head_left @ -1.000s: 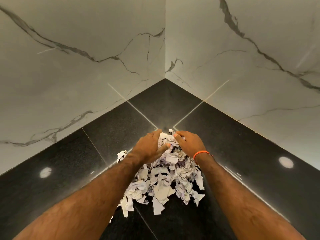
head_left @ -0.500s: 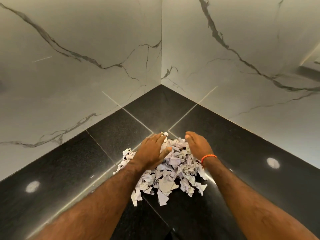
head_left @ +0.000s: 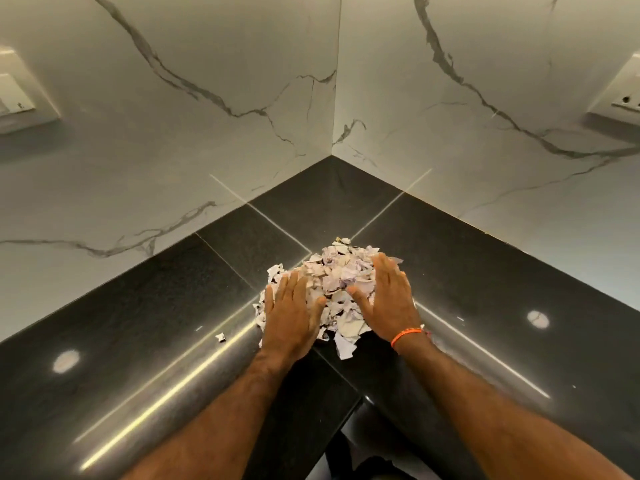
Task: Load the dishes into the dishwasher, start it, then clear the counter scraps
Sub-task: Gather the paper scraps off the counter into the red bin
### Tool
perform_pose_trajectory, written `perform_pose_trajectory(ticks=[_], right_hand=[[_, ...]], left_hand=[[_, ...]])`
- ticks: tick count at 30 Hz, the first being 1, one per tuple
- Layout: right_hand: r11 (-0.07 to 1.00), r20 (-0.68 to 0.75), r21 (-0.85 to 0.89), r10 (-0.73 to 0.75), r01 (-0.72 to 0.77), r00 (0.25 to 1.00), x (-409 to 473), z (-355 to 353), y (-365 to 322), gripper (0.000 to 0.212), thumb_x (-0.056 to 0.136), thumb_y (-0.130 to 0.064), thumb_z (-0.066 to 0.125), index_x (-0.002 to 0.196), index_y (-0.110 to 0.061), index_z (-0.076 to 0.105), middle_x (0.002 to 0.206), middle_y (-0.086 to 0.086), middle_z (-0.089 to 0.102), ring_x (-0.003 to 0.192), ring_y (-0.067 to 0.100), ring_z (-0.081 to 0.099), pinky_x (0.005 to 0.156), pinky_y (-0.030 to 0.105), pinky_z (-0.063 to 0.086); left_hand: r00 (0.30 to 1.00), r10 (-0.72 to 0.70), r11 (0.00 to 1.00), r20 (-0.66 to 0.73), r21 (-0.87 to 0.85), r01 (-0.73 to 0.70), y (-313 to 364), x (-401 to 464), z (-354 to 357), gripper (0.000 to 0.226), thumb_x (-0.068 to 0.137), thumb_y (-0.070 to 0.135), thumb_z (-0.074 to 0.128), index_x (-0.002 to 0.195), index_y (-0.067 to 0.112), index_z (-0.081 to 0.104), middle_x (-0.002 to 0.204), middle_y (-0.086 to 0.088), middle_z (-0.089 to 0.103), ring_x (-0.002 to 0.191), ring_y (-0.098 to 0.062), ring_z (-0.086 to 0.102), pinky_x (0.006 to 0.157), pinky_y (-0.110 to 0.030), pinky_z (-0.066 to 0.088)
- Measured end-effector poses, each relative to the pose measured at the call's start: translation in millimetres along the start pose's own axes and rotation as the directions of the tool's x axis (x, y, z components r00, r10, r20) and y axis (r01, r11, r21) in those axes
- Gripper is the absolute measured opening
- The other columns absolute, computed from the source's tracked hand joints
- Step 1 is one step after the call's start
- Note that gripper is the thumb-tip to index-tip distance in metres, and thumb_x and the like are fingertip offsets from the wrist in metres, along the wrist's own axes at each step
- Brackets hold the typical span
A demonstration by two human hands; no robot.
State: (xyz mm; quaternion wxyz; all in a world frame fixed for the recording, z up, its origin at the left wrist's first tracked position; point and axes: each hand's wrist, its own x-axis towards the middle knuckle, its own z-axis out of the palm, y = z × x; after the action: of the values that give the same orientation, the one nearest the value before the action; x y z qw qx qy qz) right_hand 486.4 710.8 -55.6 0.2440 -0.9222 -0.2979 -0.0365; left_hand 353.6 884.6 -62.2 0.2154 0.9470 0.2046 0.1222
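Both hands, left (head_left: 291, 317) and right (head_left: 388, 303), lie flat (fingers straight, gripping nothing) flanking the paper scraps (head_left: 337, 282).

Left hand (head_left: 292, 315) — right hand (head_left: 389, 303) — flat.

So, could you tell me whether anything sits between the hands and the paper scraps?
Nothing visible does: the left hand and right hand already rest flat on either side of the scrap pile on the counter.

Scrap pile (head_left: 337, 285) on counter (head_left: 145, 327) between left hand (head_left: 292, 315) and right hand (head_left: 389, 299).
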Motion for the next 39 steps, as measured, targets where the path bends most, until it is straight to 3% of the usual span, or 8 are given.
perform_pose_trajectory(ticks=[4, 10, 14, 18, 24, 28, 32, 39], right_hand=[[0.946, 0.110, -0.090, -0.302, 0.312, 0.947, -21.2, 26.7, -49.4, 0.096, 0.090, -0.075, 0.042, 0.159, -0.014, 0.015, 0.168, 0.006, 0.008, 0.155, 0.022, -0.001, 0.125, 0.049, 0.012], [0.880, 0.336, -0.160, -0.377, 0.447, 0.863, -41.5, 65.5, -104.8, 0.119, 0.080, -0.091, 0.033, 0.160, -0.011, -0.005, 0.167, 0.007, -0.017, 0.152, 0.024, -0.023, 0.124, 0.052, -0.007], [0.858, 0.341, -0.262, -0.347, 0.442, 0.874, -37.3, 76.4, -101.4, 0.107, 0.088, -0.086, 0.018, 0.160, -0.009, 0.003, 0.167, 0.011, -0.014, 0.153, 0.030, -0.016, 0.121, 0.058, -0.003], [0.897, 0.285, -0.363, -0.150, 0.252, 0.947, -18.9, 66.5, -81.3, 0.091, 0.094, -0.071, 0.014, 0.160, -0.009, 0.003, 0.167, 0.013, -0.012, 0.152, 0.033, -0.017, 0.120, 0.060, -0.010], [0.824, 0.359, -0.339, -0.334, 0.455, 0.872, -24.2, 57.7, -80.2, 0.093, 0.093, -0.078, 0.018, 0.160, -0.015, 0.006, 0.168, 0.009, -0.005, 0.153, 0.028, -0.016, 0.121, 0.060, -0.001], [0.875, 0.316, -0.348, -0.227, 0.335, 0.921, -20.6, 49.5, -70.8, 0.095, 0.092, -0.082, 0.016, 0.160, -0.016, 0.007, 0.168, 0.007, -0.003, 0.154, 0.027, -0.012, 0.122, 0.055, -0.006], [0.868, 0.249, -0.358, -0.266, 0.344, 0.931, -22.8, 20.7, -45.3, 0.100, 0.088, -0.087, 0.020, 0.159, -0.017, 0.018, 0.167, 0.005, 0.012, 0.155, 0.026, 0.001, 0.124, 0.054, 0.003], [0.949, 0.114, -0.282, 0.182, -0.144, 0.977, -37.2, 8.9, 14.4, 0.103, 0.084, -0.090, 0.013, 0.160, -0.020, 0.008, 0.168, 0.005, 0.000, 0.155, 0.029, -0.006, 0.123, 0.053, -0.006]], left_hand=[[0.969, -0.210, 0.974, -0.129, -0.115, 0.196, -33.0, -36.2, -8.1, 0.075, 0.099, 0.064, 0.013, 0.155, 0.018, 0.034, 0.165, -0.005, 0.028, 0.156, -0.017, 0.010, 0.126, -0.043, -0.008], [0.884, -0.448, 0.852, -0.135, -0.365, 0.376, -69.9, -58.5, -16.4, 0.077, 0.097, 0.063, 0.017, 0.157, 0.016, 0.032, 0.167, -0.007, 0.023, 0.156, -0.018, 0.007, 0.127, -0.039, 0.003], [0.958, -0.287, 0.835, -0.014, -0.494, 0.243, -64.0, -67.2, -6.0, 0.073, 0.100, 0.064, 0.024, 0.160, 0.024, 0.025, 0.169, 0.002, 0.016, 0.156, -0.009, 0.003, 0.126, -0.032, 0.001], [0.946, -0.320, 0.657, 0.048, -0.708, 0.259, -54.8, -50.7, -6.4, 0.070, 0.099, 0.070, 0.031, 0.157, 0.030, 0.033, 0.163, 0.010, 0.032, 0.152, -0.006, 0.022, 0.126, -0.041, 0.020], [0.980, -0.134, 0.802, 0.149, -0.565, 0.196, -50.2, -39.9, -1.0, 0.070, 0.099, 0.063, 0.025, 0.161, 0.036, 0.007, 0.168, 0.011, -0.004, 0.154, -0.010, -0.014, 0.122, -0.031, -0.010], [0.979, -0.182, 0.680, 0.094, -0.707, 0.194, -42.5, -24.0, -8.0, 0.070, 0.099, 0.060, 0.037, 0.160, 0.032, 0.019, 0.170, 0.006, 0.010, 0.156, -0.011, 0.005, 0.128, -0.045, 0.011], [0.933, -0.350, 0.878, -0.088, -0.378, 0.293, -34.3, -19.4, -11.0, 0.076, 0.101, 0.064, 0.033, 0.160, 0.018, 0.020, 0.170, -0.007, 0.004, 0.156, -0.019, -0.005, 0.127, -0.047, 0.002], [0.976, -0.028, 0.991, 0.216, 0.130, -0.001, -29.0, -46.0, 15.1, 0.122, 0.080, 0.096, 0.017, 0.157, 0.009, -0.021, 0.160, -0.013, -0.037, 0.146, -0.027, -0.039, 0.124, -0.052, -0.011]])
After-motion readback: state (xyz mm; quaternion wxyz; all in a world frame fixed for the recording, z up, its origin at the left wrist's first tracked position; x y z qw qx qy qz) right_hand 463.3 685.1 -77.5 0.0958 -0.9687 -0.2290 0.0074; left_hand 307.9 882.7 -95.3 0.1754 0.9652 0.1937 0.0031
